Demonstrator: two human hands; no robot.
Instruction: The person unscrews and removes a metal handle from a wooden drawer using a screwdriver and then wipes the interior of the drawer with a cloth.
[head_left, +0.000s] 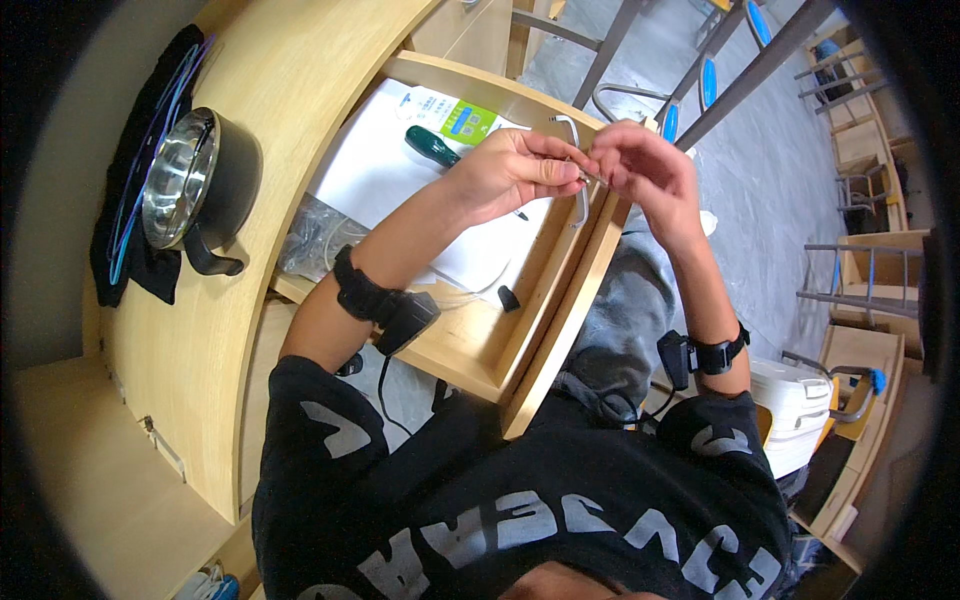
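Note:
A pale wooden drawer [478, 362] stands pulled out in front of me, and both my hands meet above its front panel. My left hand [515, 178] is closed in a pinch on a curved silver drawer handle [582, 207]; the handle's two ends stick out past the fingers. Right against those fingertips, my right hand [650, 185] has its fingers bent and pressed together; whatever small thing they pinch is hidden. Beneath my left wrist lies a screwdriver [430, 146] with a dark green grip, its tip showing past the forearm. White paper [372, 150] lines the drawer.
A green-and-white printed packet [462, 122], crumpled clear plastic [312, 238] and a small black piece [509, 299] lie in the drawer. On the desktop [290, 60] at left stands a steel pot [232, 180] beside black cloth [160, 270]. A white suitcase [785, 410] is at right.

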